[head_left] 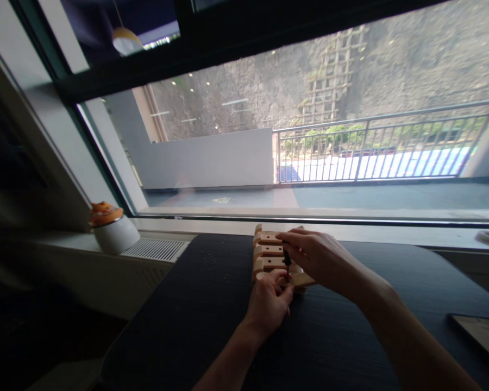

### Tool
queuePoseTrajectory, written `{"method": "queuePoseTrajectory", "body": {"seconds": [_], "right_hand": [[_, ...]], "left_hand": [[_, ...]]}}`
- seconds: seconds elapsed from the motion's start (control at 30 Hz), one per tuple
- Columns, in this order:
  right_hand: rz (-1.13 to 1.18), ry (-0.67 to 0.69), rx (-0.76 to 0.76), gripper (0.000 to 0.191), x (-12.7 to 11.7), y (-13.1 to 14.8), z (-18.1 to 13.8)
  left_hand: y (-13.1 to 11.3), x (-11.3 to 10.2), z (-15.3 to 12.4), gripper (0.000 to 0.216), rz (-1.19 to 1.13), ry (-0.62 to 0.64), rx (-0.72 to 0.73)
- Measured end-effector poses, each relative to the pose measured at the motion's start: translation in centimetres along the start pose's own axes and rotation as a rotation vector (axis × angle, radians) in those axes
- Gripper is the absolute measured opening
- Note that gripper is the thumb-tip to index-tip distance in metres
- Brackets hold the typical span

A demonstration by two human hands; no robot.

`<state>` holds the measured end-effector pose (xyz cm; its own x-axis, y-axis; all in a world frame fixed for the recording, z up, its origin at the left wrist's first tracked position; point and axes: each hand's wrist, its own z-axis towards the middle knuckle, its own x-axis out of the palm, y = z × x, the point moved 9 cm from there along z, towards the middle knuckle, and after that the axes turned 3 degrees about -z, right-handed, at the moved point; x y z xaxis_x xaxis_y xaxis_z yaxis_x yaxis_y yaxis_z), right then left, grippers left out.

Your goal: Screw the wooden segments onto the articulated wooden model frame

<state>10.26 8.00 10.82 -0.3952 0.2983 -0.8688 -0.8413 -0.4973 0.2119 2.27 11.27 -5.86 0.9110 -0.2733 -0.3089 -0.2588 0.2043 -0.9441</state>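
Observation:
Close to the table's far edge lies a light wooden slatted piece [269, 250], with rounded ends on its left and dark holes in its slats. My right hand [309, 252] is closed around the dark handle of a screwdriver [287, 256], held upright with its shaft pointing down at the nearest slat. My left hand [268, 305] is closed on the near left corner of the wooden piece, its fingertips beside the screwdriver's tip. Those fingers hide the tip and any screw under it. A pale wooden strip [303, 280] sticks out to the right below my right hand.
The black table [212, 304] stands against the window sill [375, 234]. A dark-edged flat object, perhaps a tablet [478, 334], lies at the right. On the left ledge sits a white pot with an orange top [113, 231], beside a vent grille [157, 248]. Small crumbs dot the table's far left.

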Motion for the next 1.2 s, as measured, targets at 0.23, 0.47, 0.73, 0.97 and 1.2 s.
{"method": "queuePoseTrajectory", "body": {"seconds": [0.23, 0.47, 0.73, 0.97, 1.2], "right_hand": [[0.032, -0.036, 0.0, 0.03, -0.1, -0.7, -0.1], [0.007, -0.041, 0.008, 0.028, 0.0, -1.0, 0.1], [-0.004, 0.007, -0.004, 0.032, -0.1, 0.2, -0.1], [0.07, -0.057, -0.045, 0.028, -0.4, -0.2, -0.1], [0.05, -0.081, -0.023, 0.025, -0.1, -0.8, 0.1]], "left_hand": [[0.3, 0.0, 0.1, 0.031, 0.015, -0.016, 0.007], [0.5, 0.1, 0.1, 0.031, 0.032, -0.008, -0.008], [0.2, 0.1, 0.1, 0.029, 0.001, -0.001, 0.007], [0.1, -0.1, -0.1, 0.03, 0.014, -0.021, 0.009], [0.4, -0.1, 0.0, 0.031, 0.013, -0.021, -0.006]]}}
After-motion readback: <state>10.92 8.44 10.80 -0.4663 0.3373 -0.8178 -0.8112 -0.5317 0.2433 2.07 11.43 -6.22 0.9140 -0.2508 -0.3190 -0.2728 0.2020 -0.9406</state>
